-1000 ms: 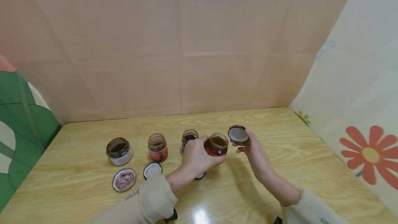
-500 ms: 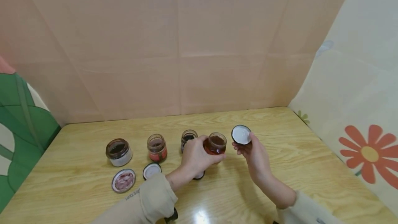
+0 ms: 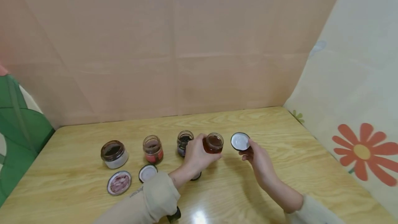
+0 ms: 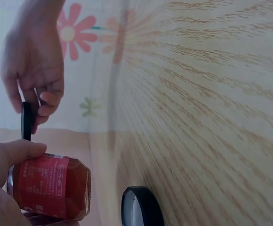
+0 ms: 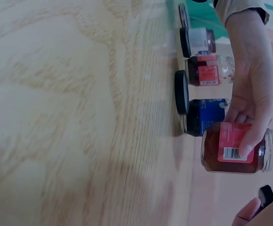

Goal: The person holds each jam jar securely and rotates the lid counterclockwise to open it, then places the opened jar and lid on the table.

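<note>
My left hand (image 3: 197, 155) grips an uncapped glass jar (image 3: 214, 143) of reddish-brown contents, its mouth upward. A red label wraps the jar (image 5: 230, 146) in the right wrist view, where the thumb presses beside the barcode; bare table shows below it, so it hangs above the surface. Just to the right, my right hand (image 3: 261, 163) pinches a round black-rimmed lid (image 3: 240, 141) by its edge, white inside facing up. The left wrist view shows that lid (image 4: 26, 121) edge-on, apart from the jar. Behind the left hand stands an open blue-labelled jar (image 5: 212, 113), partly covered.
Farther left stand an open red-labelled jar (image 3: 153, 149) and an open wide jar with a white lower part (image 3: 114, 155). In front lie a white-lined lid (image 3: 148, 173) and a lid with pinkish smears (image 3: 119, 183). Another lid (image 3: 196, 175) peeks out beside the left wrist.
The right hand has tilted the lid so its white inside faces the head camera more, then lowered it slightly. The left hand keeps its grip on the jar; the head view has shifted slightly.
</note>
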Available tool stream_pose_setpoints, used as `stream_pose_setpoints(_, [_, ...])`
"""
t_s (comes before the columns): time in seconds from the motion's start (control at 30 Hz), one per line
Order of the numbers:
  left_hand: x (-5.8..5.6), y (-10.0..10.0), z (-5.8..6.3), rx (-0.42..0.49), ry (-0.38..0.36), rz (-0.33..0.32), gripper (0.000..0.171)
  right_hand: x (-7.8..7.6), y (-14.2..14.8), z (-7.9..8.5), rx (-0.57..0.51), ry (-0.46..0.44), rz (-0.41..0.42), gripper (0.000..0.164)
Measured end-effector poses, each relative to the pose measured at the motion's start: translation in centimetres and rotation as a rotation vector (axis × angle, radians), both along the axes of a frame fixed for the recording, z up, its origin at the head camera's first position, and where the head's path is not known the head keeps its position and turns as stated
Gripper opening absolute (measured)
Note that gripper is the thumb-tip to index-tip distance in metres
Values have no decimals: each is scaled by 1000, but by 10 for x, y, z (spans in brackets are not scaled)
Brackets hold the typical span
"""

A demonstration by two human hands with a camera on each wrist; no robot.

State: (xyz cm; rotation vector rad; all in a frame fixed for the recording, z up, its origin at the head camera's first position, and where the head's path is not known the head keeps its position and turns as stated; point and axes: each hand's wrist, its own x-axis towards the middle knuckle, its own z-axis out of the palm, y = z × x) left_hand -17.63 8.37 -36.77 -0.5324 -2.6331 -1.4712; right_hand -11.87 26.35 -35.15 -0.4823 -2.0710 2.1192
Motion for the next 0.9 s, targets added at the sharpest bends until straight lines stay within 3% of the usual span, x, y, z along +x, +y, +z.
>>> stream_pose_setpoints(0.27, [-5,7,-8,15,-57,-11,56,2,3,-7,156,-87,65,38])
stream_pose_setpoints(0.43, [-9,11,-11,45,-98,6,59,7,0,-11,240,-76,94,38])
stream_pose_setpoints(0.6, [-9,13,-13,63,-103,17,59,11,-3,-12,278,-64,105,37])
stream_pose_setpoints(0.9, [-12,17,-16,89,-140,30,63,14,0,-18,337,-127,182,35])
